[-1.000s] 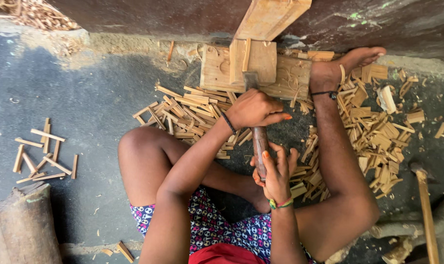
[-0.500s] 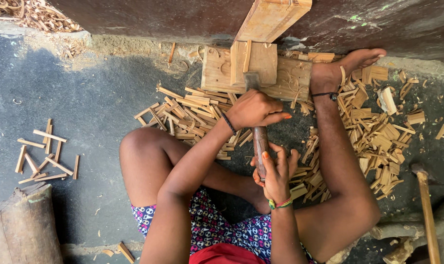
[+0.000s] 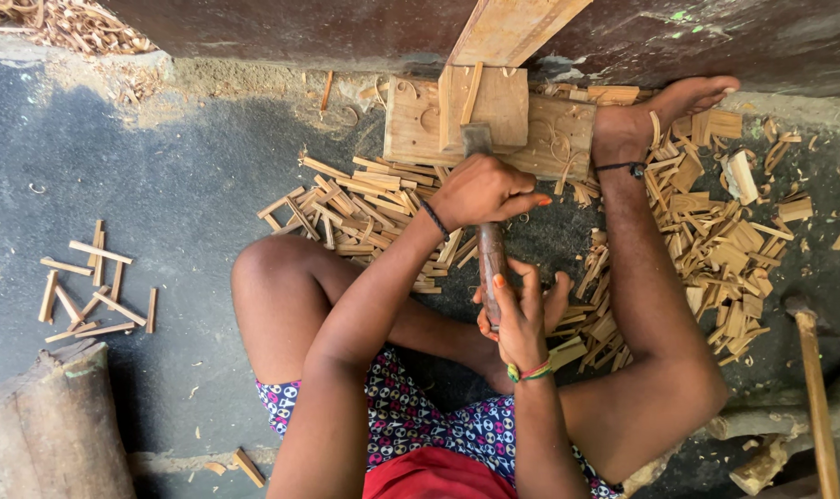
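Observation:
I sit on the ground with my legs folded around a flat wooden block. My left hand is closed over the upper part of a long dark tool. My right hand grips the lower end of its handle. The tool's metal head rests against the block, beside a thin wooden strip that lies on a smaller square board. My right foot presses against the block's right side.
Piles of split wooden sticks lie left of the block and to the right. A small cluster of sticks lies far left, above a log stump. A wooden-handled tool lies at right. A plank leans on the wall.

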